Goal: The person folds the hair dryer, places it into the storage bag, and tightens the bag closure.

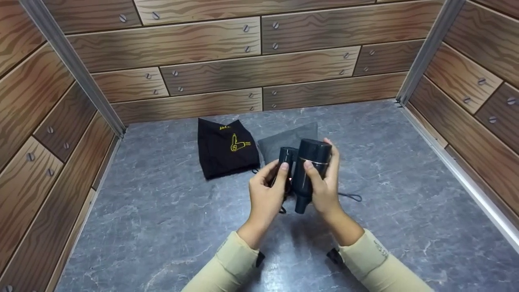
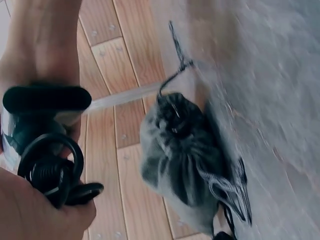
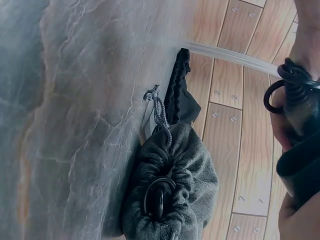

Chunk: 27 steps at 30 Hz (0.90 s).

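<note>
A dark, glossy folding hair dryer (image 1: pixel 314 150) is held up over the table in both hands. My left hand (image 1: pixel 265 192) grips its slimmer handle (image 1: pixel 286 153), thumb on the near side. The right hand (image 1: pixel 327 190) grips the thick barrel, thumb lying along the front. In the left wrist view a ribbed cord end with a black ring (image 2: pixel 50 170) shows by the left hand. Behind the hands lies a grey drawstring bag (image 1: pixel 279 140), partly hidden by them. At its gathered mouth the right wrist view shows a dark piece with a ring (image 3: pixel 159 200).
A black cloth bag (image 1: pixel 227 162) with a yellow hair dryer print lies flat, left of the grey one. The bag's drawstring loop (image 1: pixel 352 197) extends to the right on the grey marbled table (image 1: pixel 162 227). Wood-patterned walls (image 1: pixel 211 40) stand at the back and both sides.
</note>
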{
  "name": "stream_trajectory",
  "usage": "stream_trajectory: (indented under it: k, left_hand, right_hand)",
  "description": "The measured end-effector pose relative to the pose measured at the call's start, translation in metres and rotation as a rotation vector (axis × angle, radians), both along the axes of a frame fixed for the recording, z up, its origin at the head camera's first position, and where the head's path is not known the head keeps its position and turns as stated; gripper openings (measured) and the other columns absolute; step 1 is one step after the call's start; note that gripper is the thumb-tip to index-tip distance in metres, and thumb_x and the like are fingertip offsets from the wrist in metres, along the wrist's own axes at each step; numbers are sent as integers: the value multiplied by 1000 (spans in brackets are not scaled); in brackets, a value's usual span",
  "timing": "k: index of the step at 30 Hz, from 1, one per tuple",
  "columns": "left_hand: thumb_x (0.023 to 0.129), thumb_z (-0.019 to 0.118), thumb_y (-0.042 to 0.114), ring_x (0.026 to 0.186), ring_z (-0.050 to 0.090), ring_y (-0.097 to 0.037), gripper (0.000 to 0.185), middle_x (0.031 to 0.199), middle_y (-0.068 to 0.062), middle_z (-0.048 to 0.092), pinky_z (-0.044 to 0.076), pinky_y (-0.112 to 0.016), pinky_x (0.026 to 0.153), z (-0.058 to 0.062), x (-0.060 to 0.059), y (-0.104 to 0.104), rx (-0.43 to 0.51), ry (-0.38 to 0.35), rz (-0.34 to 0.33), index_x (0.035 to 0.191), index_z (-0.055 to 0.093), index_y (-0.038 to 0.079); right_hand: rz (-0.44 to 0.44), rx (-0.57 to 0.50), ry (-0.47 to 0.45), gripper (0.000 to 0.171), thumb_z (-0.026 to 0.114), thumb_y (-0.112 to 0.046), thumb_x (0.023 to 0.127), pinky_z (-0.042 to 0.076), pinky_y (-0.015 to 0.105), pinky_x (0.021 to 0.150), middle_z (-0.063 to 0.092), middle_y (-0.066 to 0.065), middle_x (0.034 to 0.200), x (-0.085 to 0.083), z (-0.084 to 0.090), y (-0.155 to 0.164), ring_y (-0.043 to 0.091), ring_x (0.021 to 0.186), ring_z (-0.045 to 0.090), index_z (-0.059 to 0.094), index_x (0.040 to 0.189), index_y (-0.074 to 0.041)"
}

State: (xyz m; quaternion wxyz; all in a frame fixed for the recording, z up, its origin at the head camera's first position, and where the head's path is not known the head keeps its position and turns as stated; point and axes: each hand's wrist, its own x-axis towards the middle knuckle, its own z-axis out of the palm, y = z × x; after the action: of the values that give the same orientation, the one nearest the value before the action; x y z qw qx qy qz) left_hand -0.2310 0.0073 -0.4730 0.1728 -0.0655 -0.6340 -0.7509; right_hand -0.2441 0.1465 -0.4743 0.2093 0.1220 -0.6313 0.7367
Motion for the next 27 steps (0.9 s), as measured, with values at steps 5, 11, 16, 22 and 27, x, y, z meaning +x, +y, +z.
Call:
stream_trajectory:
  k: [5, 11, 16, 22, 27]
  left_hand:
    - [101, 75, 21, 92, 78, -19, 27, 106, -14, 81, 64, -29, 78, -5, -7, -5, -7, -37, 21, 120, 78, 2]
    - [100, 75, 16, 96, 77, -16, 26, 109, -17, 81, 62, -25, 82, -5, -14, -11, 37, -48, 70, 119, 77, -1]
    - [100, 76, 15, 91, 77, -15, 26, 107, -18, 80, 62, -26, 79, 1, -16, -16, 77, -70, 43, 119, 76, -2]
    - [100, 75, 19, 92, 77, -16, 28, 108, -16, 80, 62, -27, 80, 2, -16, -27, 31, -163, -72, 120, 74, -1]
    - [100, 75, 25, 98, 77, -14, 30, 113, -13, 79, 62, -29, 83, 1, -19, -44, -149, -186, -178, 122, 74, 3]
  right_hand:
    - [19, 45, -114, 77, 63, -10, 101, 59, 30, 89, 51, 16, 147, -3, -3, 3, 22, 114, 65, 23, 167, -20]
    - [22, 82, -153, 84, 77, -1, 90, 59, 29, 96, 60, 20, 141, -4, -8, 3, 19, 116, 67, 33, 162, -9]
    - [3, 96, -154, 74, 81, 7, 84, 59, 26, 97, 67, 21, 133, -4, -11, 5, 15, 112, 71, 47, 149, 0]
    - [4, 81, -186, 71, 82, 8, 82, 61, 28, 94, 69, 23, 130, -2, -10, 9, 16, 107, 74, 51, 146, 2]
    - [22, 59, -241, 67, 84, 5, 85, 64, 33, 89, 70, 22, 128, 0, -10, 13, 20, 103, 76, 54, 145, -3]
